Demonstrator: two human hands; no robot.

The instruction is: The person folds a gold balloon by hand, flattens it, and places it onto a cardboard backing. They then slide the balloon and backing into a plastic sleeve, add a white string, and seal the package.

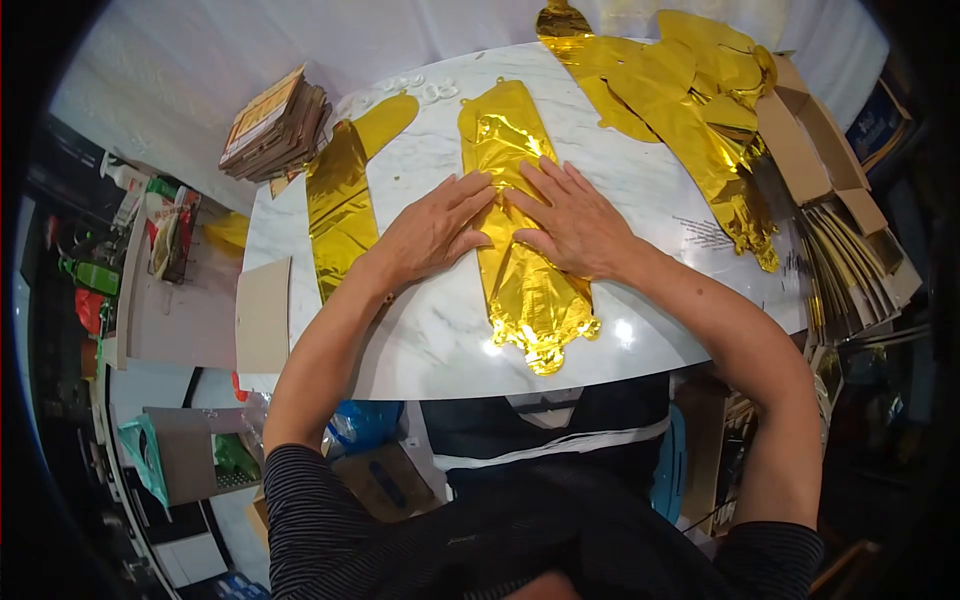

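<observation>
A gold foil balloon (535, 270), flat and folded into a long strip, lies on the white marbled table (420, 350) in front of me. My left hand (430, 225) rests on its left edge with the fingers stretched out. On its right side my right hand (575, 220) lies flat, fingers spread over the foil. The strip's crinkled, scalloped end points toward me; small tabs show at the far end. Another gold foil piece (340, 200) lies to the left, partly behind my left forearm. Neither hand grips anything.
Several more gold foil balloons (650, 85) are heaped at the back right. Beside them stand an open cardboard box (800, 140) and a row of flat packets (850, 270). Stacked cards (275, 125) sit at the back left, near small white rings (435, 92).
</observation>
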